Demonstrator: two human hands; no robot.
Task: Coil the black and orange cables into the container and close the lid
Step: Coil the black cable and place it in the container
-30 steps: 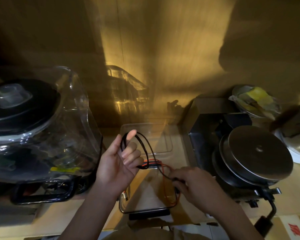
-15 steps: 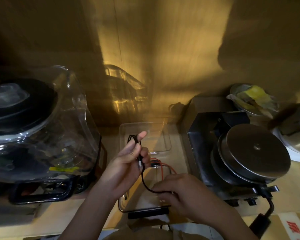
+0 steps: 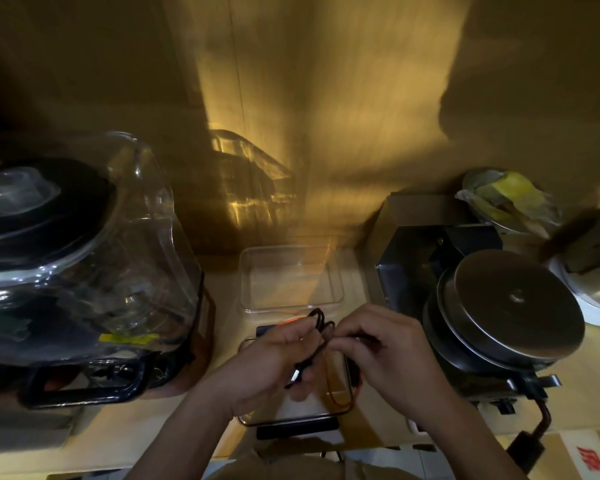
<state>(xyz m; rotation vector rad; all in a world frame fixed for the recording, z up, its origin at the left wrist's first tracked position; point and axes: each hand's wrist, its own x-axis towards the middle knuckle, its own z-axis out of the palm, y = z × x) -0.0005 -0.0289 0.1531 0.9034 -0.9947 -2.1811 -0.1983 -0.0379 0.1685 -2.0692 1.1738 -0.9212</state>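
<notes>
Black cable bunched between both hands over container

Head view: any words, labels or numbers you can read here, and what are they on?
Nothing can be read.
Red mark on the white card at the counter's lower right edge: a character or logo, too blurred to read.
Yellow sticker on the blender jar: no print can be made out.

Desk layout: blender far left, metal appliance right, container between them at the near edge with its lid just behind (toward the wall), both hands bunching the cable above the container.
</notes>
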